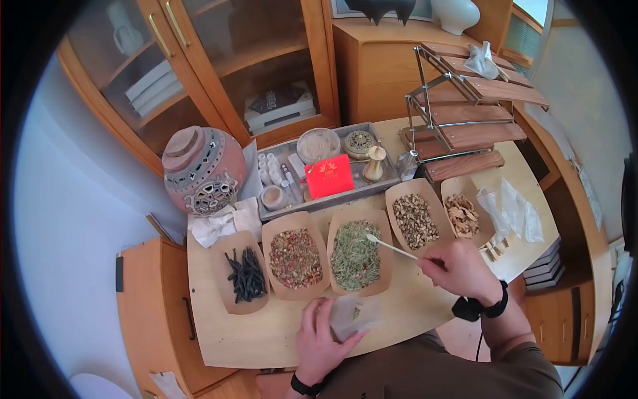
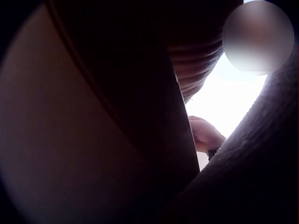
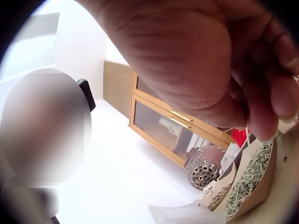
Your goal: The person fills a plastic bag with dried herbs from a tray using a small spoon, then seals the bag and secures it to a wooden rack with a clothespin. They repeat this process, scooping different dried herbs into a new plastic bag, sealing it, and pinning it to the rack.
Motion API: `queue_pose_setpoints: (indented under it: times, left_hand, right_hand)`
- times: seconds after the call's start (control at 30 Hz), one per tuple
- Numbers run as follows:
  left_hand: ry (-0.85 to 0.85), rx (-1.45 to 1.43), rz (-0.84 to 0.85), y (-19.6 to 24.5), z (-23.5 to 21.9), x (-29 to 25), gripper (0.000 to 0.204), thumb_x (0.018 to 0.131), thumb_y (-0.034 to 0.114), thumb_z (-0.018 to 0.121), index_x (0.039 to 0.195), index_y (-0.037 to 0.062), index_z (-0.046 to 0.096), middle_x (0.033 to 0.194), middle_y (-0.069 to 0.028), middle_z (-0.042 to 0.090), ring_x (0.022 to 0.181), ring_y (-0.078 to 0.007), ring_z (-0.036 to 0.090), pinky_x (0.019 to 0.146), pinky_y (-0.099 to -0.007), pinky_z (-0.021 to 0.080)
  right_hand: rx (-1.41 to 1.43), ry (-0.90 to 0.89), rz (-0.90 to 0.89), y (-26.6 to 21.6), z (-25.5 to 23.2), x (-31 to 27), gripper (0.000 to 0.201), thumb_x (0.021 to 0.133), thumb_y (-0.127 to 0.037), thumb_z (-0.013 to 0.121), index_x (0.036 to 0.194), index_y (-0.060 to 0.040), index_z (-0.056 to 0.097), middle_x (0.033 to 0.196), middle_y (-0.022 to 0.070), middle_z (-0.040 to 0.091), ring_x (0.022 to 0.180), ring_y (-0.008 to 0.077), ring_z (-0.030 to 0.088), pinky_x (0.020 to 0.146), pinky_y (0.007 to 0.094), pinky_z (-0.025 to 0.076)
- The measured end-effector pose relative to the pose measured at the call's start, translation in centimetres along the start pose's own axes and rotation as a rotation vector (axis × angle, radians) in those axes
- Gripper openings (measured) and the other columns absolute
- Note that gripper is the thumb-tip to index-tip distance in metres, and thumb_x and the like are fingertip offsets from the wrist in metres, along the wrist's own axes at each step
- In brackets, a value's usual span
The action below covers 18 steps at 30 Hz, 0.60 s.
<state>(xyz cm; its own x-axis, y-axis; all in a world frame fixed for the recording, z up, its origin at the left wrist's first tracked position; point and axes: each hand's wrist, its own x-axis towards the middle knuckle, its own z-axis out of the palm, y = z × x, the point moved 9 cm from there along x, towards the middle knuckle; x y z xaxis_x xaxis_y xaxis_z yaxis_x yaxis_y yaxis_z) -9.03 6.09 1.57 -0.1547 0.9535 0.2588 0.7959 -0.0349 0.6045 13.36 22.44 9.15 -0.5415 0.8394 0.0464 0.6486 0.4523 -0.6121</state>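
My right hand pinches the handle of a small, long-handled pale spoon. The spoon's bowl overlaps the green dried herb in a kraft-paper tray. Lower down, near the table's front edge, my left hand holds a translucent pouch between thumb and fingers, with a little herb showing inside. In the right wrist view the curled fingers of the right hand are close over the tray of green herb. The left wrist view is mostly dark; its hand's grip is hidden there.
Paper trays hold black dried pieces, a mixed reddish blend, brown chips and pale slices. Behind are a grey tray of small items, a clay jar and a folding wooden rack. Clear bags lie right.
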Motion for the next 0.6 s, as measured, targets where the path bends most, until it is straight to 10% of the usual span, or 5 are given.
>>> queue_pose_setpoints:
  times: [0.2,0.6]
  left_hand:
    - [-0.010,-0.040,0.034,0.1,-0.1,0.1,0.094,0.070,0.042,0.098,0.142,0.0013,0.053,0.139,-0.0208,0.055,0.119,-0.0390,0.065,0.090,-0.0448,0.062]
    - [-0.018,-0.362,0.077,-1.1,-0.5,-0.5,0.097,0.067,0.027,0.100,0.146,0.0050,0.049,0.147,-0.0224,0.054,0.128,-0.0380,0.062,0.105,-0.0432,0.055]
  right_hand:
    - [-0.532,0.003,-0.276,-3.3,0.1,4.3,0.025,0.091,-0.021,0.071,0.071,-0.0052,0.070,0.068,0.0137,0.068,0.068,0.0338,0.071,0.064,0.0463,0.056]
    - [-0.566,0.027,-0.506,-7.1,-0.8,7.9,0.003,0.077,-0.006,0.065,0.077,-0.0051,0.068,0.075,0.0127,0.065,0.076,0.0353,0.069,0.070,0.0453,0.056]
